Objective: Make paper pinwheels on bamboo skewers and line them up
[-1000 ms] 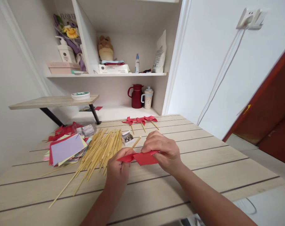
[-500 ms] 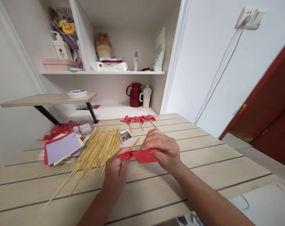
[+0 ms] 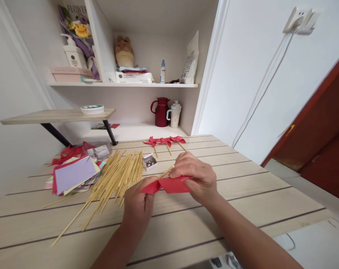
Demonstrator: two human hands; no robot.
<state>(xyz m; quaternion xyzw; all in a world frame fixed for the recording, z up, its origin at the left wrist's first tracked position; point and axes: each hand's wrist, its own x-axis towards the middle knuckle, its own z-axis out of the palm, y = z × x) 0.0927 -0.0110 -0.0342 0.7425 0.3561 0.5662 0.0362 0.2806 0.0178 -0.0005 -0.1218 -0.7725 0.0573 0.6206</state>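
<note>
Wood-plank table (image 3: 242, 194) w/ shelf alcove behind. Red paper piece (image 3: 169, 185) held just above the table, centre: left hand (image 3: 137, 205) pinches its left tip plus a bamboo stick (image 3: 165, 173), right hand (image 3: 196, 177) closed over its right edge. Vs 0.5 s ago, stick tip sits closer to right fingers; paper barely moved. Stick pile (image 3: 113, 179), pin box (image 3: 150, 162) to the left; finished pinwheels (image 3: 165, 141) beyond.

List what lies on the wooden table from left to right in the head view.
Stack of coloured paper sheets → heap of thin bamboo sticks → small open box of metal pins → red folded paper with a stick, in both hands.
</note>
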